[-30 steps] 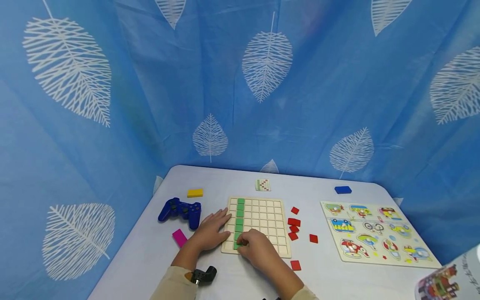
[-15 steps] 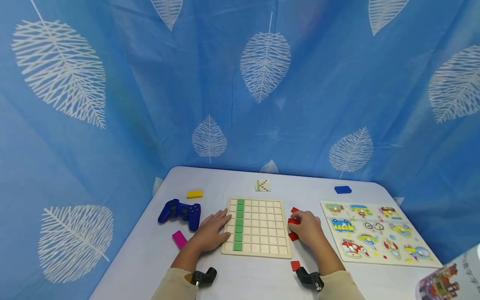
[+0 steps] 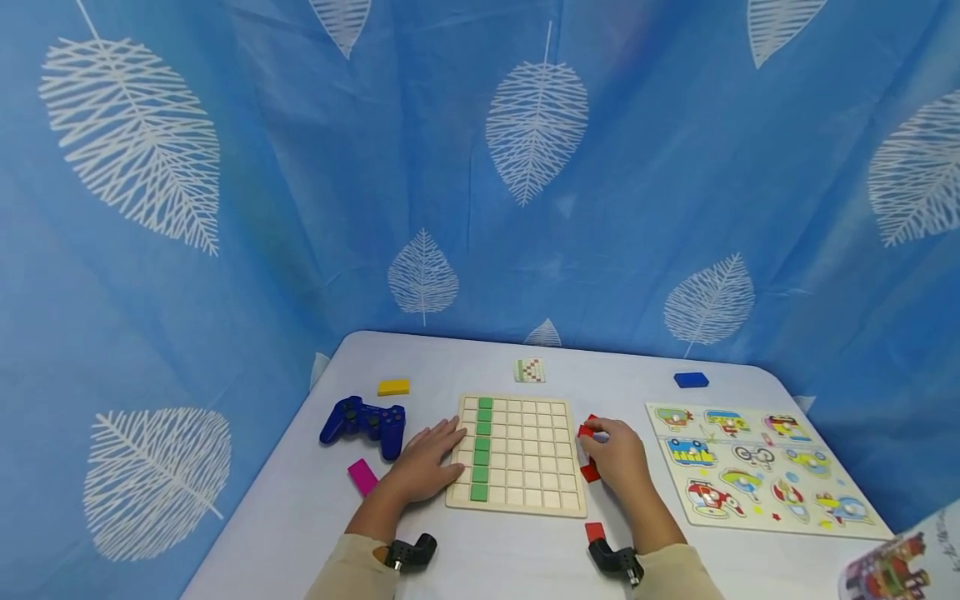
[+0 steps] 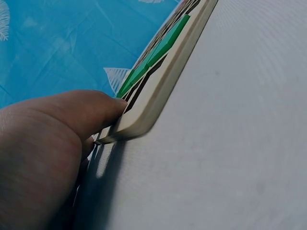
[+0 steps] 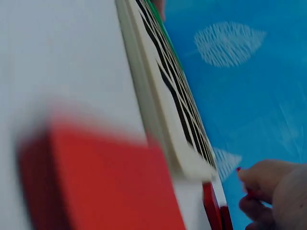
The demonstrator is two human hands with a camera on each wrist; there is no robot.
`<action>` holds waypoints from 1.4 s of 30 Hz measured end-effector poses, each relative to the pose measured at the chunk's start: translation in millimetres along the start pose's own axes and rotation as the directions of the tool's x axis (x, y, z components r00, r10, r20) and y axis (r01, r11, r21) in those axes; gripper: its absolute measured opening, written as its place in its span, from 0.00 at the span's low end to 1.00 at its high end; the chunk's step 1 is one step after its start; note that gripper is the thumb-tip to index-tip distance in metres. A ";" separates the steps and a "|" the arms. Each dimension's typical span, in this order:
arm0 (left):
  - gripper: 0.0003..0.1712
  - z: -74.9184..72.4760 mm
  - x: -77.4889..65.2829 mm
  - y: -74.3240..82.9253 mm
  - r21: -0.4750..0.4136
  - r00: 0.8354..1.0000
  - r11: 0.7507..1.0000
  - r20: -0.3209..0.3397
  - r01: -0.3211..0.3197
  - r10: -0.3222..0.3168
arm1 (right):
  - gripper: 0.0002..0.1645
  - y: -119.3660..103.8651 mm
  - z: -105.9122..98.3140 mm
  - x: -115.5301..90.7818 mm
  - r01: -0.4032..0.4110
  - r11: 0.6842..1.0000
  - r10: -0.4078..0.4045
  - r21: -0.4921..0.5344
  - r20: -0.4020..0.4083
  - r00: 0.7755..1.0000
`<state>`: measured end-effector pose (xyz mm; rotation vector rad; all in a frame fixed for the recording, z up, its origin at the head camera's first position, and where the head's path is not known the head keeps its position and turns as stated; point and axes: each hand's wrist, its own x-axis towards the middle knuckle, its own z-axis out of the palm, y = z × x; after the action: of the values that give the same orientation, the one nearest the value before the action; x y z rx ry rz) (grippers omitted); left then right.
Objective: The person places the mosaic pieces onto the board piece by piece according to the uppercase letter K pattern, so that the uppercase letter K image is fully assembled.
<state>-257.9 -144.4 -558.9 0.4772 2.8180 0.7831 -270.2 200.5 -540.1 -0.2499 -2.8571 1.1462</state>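
A square wooden grid board (image 3: 517, 507) lies mid-table, with several green tiles (image 3: 482, 457) filling one column near its left side. My left hand (image 3: 426, 461) rests with spread fingers on the board's left edge; in the left wrist view the thumb (image 4: 100, 108) touches the board's corner. Just right of the board, my right hand (image 3: 621, 457) pinches a red tile (image 3: 586, 432) between thumb and fingers. Red shows at those fingertips in the right wrist view too. Another red tile (image 3: 590, 473) lies by the thumb, and one more (image 3: 594, 531) lies nearer the wrist.
A small pattern card (image 3: 529, 371) lies behind the board. Leftward are a blue game controller (image 3: 365, 423), a yellow block (image 3: 393, 387) and a magenta block (image 3: 362, 477). To the right are a picture puzzle board (image 3: 772, 475), a blue block (image 3: 691, 380) and a printed white object (image 3: 911, 558).
My right hand has left the green column, where the last green tile now lies flat, and moved right to the red tiles, shifting one slightly away from me. My left hand stays put.
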 end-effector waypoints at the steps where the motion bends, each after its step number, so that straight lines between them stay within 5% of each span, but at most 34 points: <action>1: 0.38 -1.0 -0.5 -0.1 0.004 1.000 1.000 0.002 0.001 -0.001 | 0.24 -5.1 3.2 -0.4 0.013 1.000 -0.013 0.021 -0.003 1.000; 9: 0.38 -3.5 -2.8 0.7 -0.003 1.000 1.000 0.002 -0.006 0.006 | 0.17 -60.6 44.3 1.4 0.168 0.982 -0.175 0.081 0.090 0.980; 16: 0.38 -3.5 0.1 0.2 0.006 1.000 1.000 0.004 -0.010 0.010 | 0.10 -88.3 72.5 -2.3 0.181 0.981 -0.189 0.067 0.142 0.972; 28: 0.38 -3.5 -0.5 -2.0 0.002 1.000 1.000 0.013 -0.010 0.010 | 0.09 -90.3 81.6 -3.1 0.179 0.983 -0.185 0.052 0.150 0.971; 42: 0.38 -2.6 -1.3 -1.4 -0.009 1.000 1.000 0.012 -0.007 0.007 | 0.05 -82.1 85.2 -17.9 0.298 0.954 -0.291 -0.029 0.143 0.946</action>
<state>-257.8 -147.2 -557.4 0.4896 2.8020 0.7910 -272.6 80.9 -544.8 0.2589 -2.9078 1.0710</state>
